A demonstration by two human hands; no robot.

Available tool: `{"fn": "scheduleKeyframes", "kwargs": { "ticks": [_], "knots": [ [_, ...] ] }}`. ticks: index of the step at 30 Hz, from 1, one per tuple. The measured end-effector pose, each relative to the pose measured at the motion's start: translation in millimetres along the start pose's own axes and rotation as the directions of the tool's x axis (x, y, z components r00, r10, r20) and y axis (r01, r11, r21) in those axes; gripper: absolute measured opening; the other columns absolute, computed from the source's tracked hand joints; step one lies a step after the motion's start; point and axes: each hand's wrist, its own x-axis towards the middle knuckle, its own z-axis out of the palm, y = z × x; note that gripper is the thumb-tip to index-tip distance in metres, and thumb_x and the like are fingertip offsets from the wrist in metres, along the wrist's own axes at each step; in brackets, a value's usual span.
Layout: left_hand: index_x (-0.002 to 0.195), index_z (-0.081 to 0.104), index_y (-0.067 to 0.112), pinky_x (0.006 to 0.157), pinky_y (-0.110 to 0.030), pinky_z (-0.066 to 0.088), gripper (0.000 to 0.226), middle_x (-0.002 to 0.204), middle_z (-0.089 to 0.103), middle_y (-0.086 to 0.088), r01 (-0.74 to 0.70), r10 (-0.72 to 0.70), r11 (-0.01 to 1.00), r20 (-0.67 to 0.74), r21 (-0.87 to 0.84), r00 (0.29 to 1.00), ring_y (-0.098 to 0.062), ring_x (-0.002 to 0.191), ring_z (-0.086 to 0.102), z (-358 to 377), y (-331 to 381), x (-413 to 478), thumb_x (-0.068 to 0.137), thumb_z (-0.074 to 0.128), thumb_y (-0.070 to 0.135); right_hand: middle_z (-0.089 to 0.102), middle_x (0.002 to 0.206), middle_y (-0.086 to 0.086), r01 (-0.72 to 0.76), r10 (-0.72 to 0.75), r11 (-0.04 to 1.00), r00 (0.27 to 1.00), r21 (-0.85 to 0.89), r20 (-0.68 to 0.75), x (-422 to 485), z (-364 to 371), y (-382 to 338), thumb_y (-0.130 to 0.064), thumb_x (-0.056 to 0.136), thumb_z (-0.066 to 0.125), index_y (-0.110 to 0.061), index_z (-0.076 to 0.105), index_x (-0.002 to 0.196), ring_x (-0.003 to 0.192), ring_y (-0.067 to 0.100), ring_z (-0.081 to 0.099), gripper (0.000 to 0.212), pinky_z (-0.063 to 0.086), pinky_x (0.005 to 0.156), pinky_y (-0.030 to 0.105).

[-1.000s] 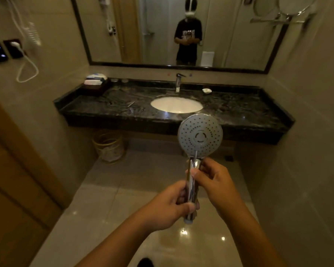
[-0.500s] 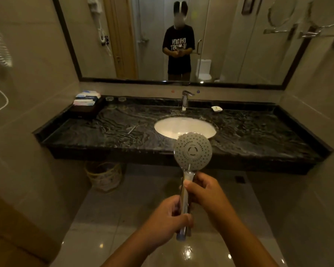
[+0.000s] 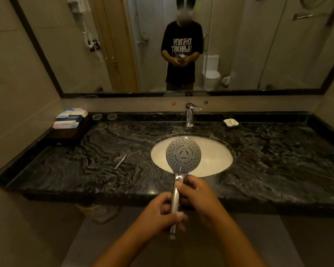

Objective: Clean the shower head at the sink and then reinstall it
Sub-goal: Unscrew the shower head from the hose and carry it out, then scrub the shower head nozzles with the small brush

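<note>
I hold a chrome shower head upright in both hands, its round grey spray face turned toward me and showing in front of the white oval sink. My left hand grips the lower part of the handle. My right hand grips the handle higher up, just under the head. The chrome tap stands behind the sink at the back of the counter.
The black marble counter spans the wall, its front edge close to my hands. On it lie a thin metal tool, a dark tray of toiletry packets, two glass coasters and a white soap dish. A mirror hangs above.
I have walked up to the counter; the sink is much nearer and the shower head now shows over the basin. Both hands keep their hold on the handle.
</note>
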Motion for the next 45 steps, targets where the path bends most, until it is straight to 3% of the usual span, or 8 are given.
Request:
{"fn": "scheduleKeyframes", "kwargs": {
  "ticks": [7,12,17,23,27,31,39,45],
  "knots": [
    [0.114,0.066,0.011,0.075,-0.037,0.059,0.028,0.104,0.075,-0.016,-0.041,0.036,0.996,-0.066,-0.073,0.997,-0.031,0.09,0.073,-58,30,92,0.087,0.068,0.016,0.075,0.094,0.016,-0.038,0.04,0.997,0.999,-0.062,0.029,99,5,-14,-0.018,0.091,0.069,-0.005,0.071,0.098,0.094,0.034,0.072,0.015,0.061,0.085,0.048],
    [0.113,0.068,0.011,0.075,-0.037,0.06,0.035,0.101,0.075,-0.019,0.025,-0.034,0.997,-0.121,-0.075,0.992,-0.034,0.09,0.074,-132,30,138,0.088,0.064,0.036,0.076,0.097,0.011,-0.056,0.067,0.994,0.991,-0.09,0.118,162,52,-11,-0.018,0.094,0.066,-0.012,0.073,0.106,0.088,0.025,0.075,0.016,0.061,0.075,0.035],
    [0.124,0.055,0.007,0.069,-0.041,0.058,0.035,0.093,0.072,-0.024,0.029,-0.033,0.972,-0.017,-0.232,0.999,-0.035,0.075,0.071,-246,16,157,0.092,0.064,0.017,0.067,0.08,0.017,-0.083,0.121,0.98,0.97,-0.183,0.21,234,128,0,-0.019,0.103,0.05,0.0,0.067,0.104,0.065,0.027,0.062,0.025,0.052,0.065,0.035],
    [0.118,0.053,0.003,0.056,-0.034,0.057,0.037,0.085,0.07,-0.022,0.1,-0.125,0.957,-0.078,-0.272,0.989,-0.03,0.061,0.068,-379,-2,160,0.085,0.066,0.01,0.073,0.096,0.016,-0.297,0.296,0.916,0.954,-0.27,-0.046,321,227,32,-0.011,0.097,0.058,-0.009,0.064,0.113,0.079,0.027,0.072,0.017,0.059,0.072,0.041],
    [0.113,0.052,-0.003,0.061,-0.036,0.06,0.022,0.088,0.071,-0.019,0.148,-0.208,0.929,-0.149,-0.338,0.967,-0.027,0.07,0.07,-439,-19,157,0.092,0.058,-0.005,0.071,0.069,0.008,-0.452,0.368,0.785,0.89,-0.424,-0.269,373,260,82,-0.037,0.089,0.066,-0.016,0.06,0.08,0.065,0.028,0.071,0.023,0.06,0.075,0.055],
    [0.111,0.054,-0.004,0.065,-0.031,0.06,0.019,0.09,0.071,-0.019,0.16,-0.241,0.914,-0.182,-0.372,0.953,-0.025,0.077,0.071,-471,-35,152,0.092,0.055,-0.007,0.067,0.07,0.007,-0.466,0.324,0.549,0.884,-0.694,-0.337,402,271,111,-0.06,0.084,0.06,-0.015,0.063,0.076,0.07,0.028,0.068,0.046,0.058,0.068,0.042],
    [0.112,0.056,-0.003,0.053,-0.024,0.053,0.022,0.08,0.064,-0.013,0.16,-0.257,0.904,-0.205,-0.397,0.944,-0.015,0.058,0.06,-488,-43,152,0.091,0.055,-0.01,0.068,0.112,0.017,-0.387,0.338,0.24,0.893,-0.89,-0.297,418,278,109,-0.046,0.098,0.05,-0.006,0.062,0.114,0.102,0.037,0.066,0.045,0.053,0.084,0.042],
    [0.095,0.056,0.007,0.046,-0.024,0.045,0.012,0.071,0.058,-0.009,0.182,-0.272,0.903,-0.189,-0.39,0.944,-0.013,0.052,0.052,-472,-29,166,0.087,0.06,0.0,0.069,0.094,0.017,-0.327,0.397,0.466,0.908,-0.822,-0.136,407,261,93,-0.03,0.096,0.046,-0.003,0.06,0.091,0.085,0.034,0.065,0.031,0.055,0.08,0.043]
  ]
}}
